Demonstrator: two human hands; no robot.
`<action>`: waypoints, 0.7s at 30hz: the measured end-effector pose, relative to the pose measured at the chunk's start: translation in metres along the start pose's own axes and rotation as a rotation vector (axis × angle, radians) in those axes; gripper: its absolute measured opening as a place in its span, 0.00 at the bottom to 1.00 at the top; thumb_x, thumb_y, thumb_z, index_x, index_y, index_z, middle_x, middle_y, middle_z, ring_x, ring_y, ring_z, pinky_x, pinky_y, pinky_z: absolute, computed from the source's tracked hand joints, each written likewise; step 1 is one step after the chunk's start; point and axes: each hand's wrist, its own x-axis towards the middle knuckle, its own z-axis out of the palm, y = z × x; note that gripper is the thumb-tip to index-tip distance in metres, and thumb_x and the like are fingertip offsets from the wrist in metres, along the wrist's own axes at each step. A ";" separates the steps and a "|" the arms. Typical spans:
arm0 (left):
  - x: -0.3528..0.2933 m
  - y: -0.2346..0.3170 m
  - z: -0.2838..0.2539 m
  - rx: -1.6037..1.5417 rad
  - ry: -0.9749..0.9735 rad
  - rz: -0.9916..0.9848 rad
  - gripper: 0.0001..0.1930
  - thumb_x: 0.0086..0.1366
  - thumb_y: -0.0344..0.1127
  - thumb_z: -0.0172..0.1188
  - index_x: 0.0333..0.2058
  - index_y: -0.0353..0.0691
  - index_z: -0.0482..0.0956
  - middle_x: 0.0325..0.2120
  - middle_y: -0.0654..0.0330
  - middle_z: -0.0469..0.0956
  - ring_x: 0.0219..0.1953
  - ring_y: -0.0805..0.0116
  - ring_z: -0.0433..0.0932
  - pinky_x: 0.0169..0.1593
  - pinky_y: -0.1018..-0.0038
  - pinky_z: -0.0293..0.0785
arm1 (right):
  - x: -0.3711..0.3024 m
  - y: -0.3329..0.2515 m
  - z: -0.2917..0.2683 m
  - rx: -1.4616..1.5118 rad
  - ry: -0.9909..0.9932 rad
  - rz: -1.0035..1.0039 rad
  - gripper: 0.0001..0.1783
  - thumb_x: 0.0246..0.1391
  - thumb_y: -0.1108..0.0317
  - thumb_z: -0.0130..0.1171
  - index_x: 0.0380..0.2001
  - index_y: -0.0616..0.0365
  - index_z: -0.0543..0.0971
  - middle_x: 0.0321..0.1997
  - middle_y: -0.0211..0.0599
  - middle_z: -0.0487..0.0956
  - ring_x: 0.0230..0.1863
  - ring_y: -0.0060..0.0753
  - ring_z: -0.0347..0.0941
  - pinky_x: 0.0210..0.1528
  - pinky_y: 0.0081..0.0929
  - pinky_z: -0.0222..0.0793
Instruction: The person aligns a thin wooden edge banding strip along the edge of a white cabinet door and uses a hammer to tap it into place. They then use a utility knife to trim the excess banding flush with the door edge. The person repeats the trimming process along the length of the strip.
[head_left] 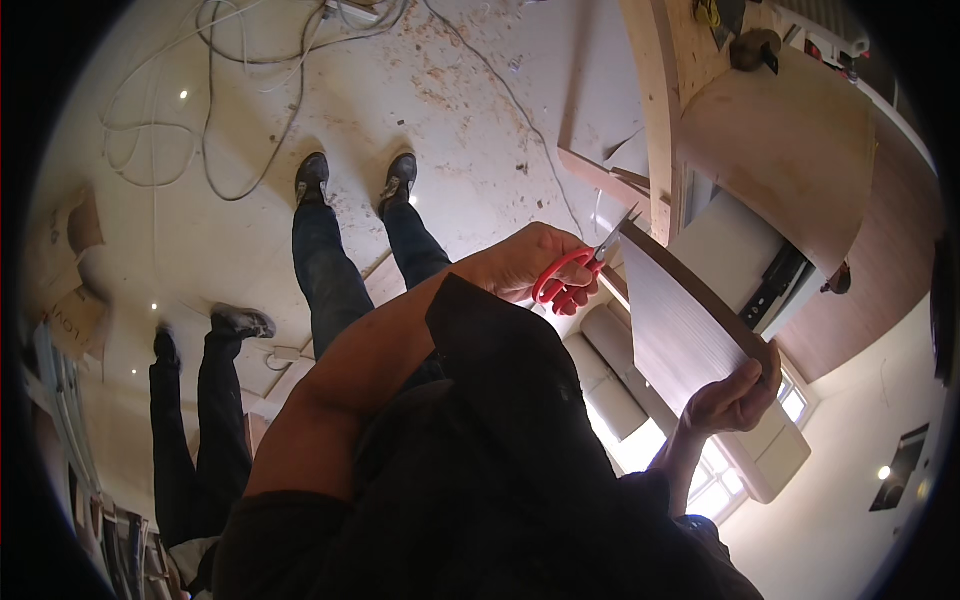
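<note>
My left hand (555, 268) grips red-handled scissors (548, 282), fingers through the loops. The scissor blades (617, 232) are slightly apart, at the upper corner of a pale wood-grain board (675, 325). I cannot tell whether they touch it. A darker brown strip (690, 282) runs along the board's long edge. My right hand (735, 398) is closed round the board's lower right end, the thumb on its face. Behind the board is a white panel (725, 255) with a black rail (775, 290) on it.
A curved brown panel (785, 150) and a wooden frame (655, 110) stand at the upper right. Looped cables (208, 130) and wood shavings (450, 75) lie on the floor. Another person's dark-trousered legs (220, 420) are at the left, near a cardboard box (75, 250).
</note>
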 end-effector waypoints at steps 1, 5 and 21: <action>-0.001 0.001 0.001 0.001 -0.003 0.001 0.11 0.67 0.29 0.68 0.45 0.27 0.82 0.36 0.49 0.85 0.35 0.60 0.85 0.38 0.65 0.83 | -0.001 0.000 0.000 0.007 0.006 0.009 0.17 0.74 0.65 0.51 0.52 0.71 0.77 0.45 0.46 0.82 0.42 0.36 0.80 0.44 0.31 0.78; -0.002 0.003 0.004 -0.011 0.035 -0.010 0.12 0.67 0.30 0.68 0.44 0.27 0.82 0.33 0.50 0.85 0.32 0.61 0.85 0.36 0.66 0.81 | -0.003 0.001 0.000 0.025 0.024 0.043 0.17 0.74 0.65 0.51 0.52 0.70 0.78 0.47 0.47 0.82 0.43 0.37 0.81 0.45 0.31 0.78; -0.001 0.011 -0.007 0.052 0.019 -0.079 0.12 0.66 0.29 0.70 0.44 0.29 0.82 0.36 0.50 0.86 0.36 0.62 0.86 0.39 0.68 0.83 | -0.057 -0.050 -0.009 0.028 -0.162 0.047 0.21 0.63 0.63 0.55 0.53 0.68 0.76 0.59 0.57 0.75 0.58 0.53 0.73 0.61 0.42 0.66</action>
